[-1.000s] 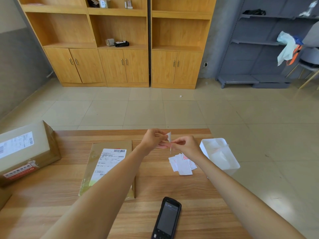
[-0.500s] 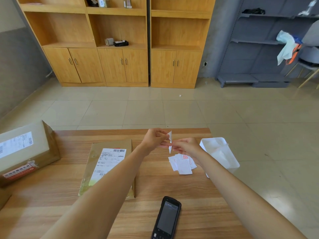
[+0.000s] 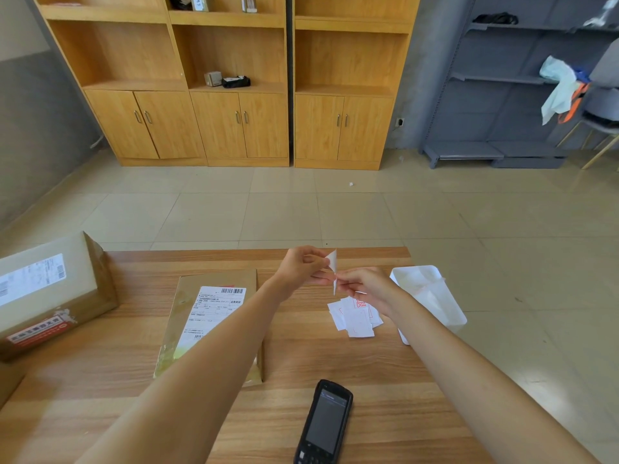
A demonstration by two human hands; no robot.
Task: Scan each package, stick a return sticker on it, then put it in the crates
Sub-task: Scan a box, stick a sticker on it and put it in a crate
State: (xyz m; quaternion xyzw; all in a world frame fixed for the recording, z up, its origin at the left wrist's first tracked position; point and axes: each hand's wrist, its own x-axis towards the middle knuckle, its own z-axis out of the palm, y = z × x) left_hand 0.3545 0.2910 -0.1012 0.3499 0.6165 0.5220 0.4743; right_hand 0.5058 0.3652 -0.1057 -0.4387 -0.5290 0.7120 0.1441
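Both hands meet above the far middle of the wooden table. My left hand and my right hand each pinch a small white return sticker, held edge-on between them. Below them lies a loose pile of stickers with red print. A flat brown package with a white shipping label lies left of centre under my left forearm. A larger cardboard box stands at the left edge. The black handheld scanner lies screen up near the front edge.
A white plastic bin stands at the table's right edge beside my right wrist. Beyond the table are a tiled floor, wooden cabinets and a grey metal shelf at the back right.
The hands have stayed in place over the sticker pile; the sticker's upper part has lifted and peeled a little further apart between the fingers.
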